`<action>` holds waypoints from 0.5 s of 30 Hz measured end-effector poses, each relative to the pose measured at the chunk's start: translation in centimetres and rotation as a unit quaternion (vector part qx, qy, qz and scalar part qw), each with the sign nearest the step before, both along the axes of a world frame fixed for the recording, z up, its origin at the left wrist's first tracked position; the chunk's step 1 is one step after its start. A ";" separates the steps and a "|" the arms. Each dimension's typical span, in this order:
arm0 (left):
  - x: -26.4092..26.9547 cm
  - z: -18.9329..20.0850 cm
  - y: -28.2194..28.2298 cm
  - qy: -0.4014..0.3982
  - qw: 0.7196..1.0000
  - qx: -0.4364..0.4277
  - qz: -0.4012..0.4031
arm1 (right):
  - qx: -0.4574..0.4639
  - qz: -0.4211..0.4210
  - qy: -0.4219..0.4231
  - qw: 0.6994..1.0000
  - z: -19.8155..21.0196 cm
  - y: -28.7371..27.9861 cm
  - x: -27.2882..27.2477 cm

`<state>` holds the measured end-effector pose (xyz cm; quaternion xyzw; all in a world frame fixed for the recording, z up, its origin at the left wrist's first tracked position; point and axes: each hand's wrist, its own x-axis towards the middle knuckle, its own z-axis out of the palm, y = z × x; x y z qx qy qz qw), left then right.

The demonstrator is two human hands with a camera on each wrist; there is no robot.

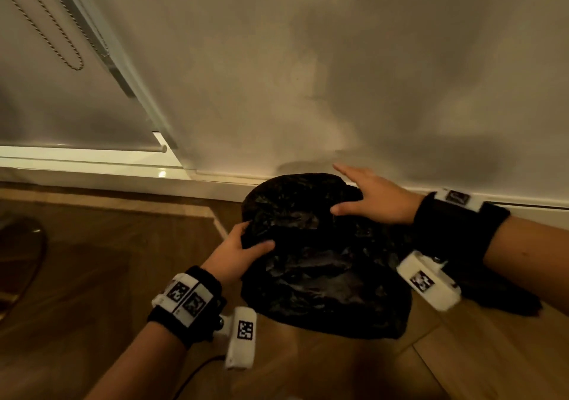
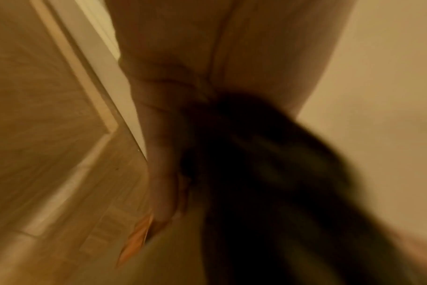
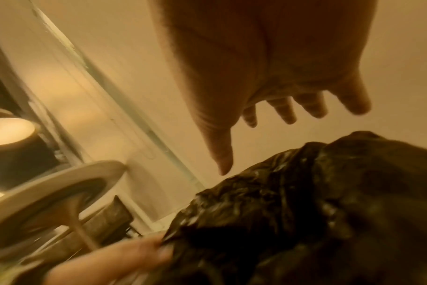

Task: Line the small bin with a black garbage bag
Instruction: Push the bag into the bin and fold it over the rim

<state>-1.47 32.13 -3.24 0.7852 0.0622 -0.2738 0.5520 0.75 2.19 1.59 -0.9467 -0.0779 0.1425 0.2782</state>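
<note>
A crumpled black garbage bag (image 1: 323, 261) bulges up from the wooden floor against the wall; no bin shows, and I cannot tell what lies under the plastic. My left hand (image 1: 243, 245) grips the bag's left edge, thumb on top and fingers tucked under a fold. The blurred left wrist view shows the left hand (image 2: 171, 135) clutching a bunch of the bag (image 2: 280, 173). My right hand (image 1: 363, 196) is spread flat at the bag's far right top. In the right wrist view the right hand (image 3: 268, 86) hovers with straight fingers just above the bag (image 3: 305, 212).
A white wall (image 1: 338, 76) and baseboard (image 1: 215, 188) stand right behind the bag. A window blind with a bead chain (image 1: 55, 30) is at the upper left. A round pale base (image 3: 49, 192) stands on the floor to the left. More black plastic (image 1: 508, 298) lies under my right forearm.
</note>
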 end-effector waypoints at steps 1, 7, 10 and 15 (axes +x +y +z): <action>-0.3 0.2 0.5 0.010 0.999 -0.035 0.028 | -0.009 0.017 -0.025 1.000 0.1 0.3 -1.5; -0.6 -2.8 2.4 0.039 0.908 -0.198 0.367 | -0.095 0.230 0.077 0.966 -2.6 4.0 -8.3; -0.8 -4.5 2.0 0.136 0.907 -0.244 0.316 | -0.095 0.227 0.088 0.965 -5.1 3.9 -7.9; -0.4 -4.8 0.7 0.127 0.937 -0.257 0.198 | -0.067 0.218 0.068 0.971 -5.7 4.4 -7.4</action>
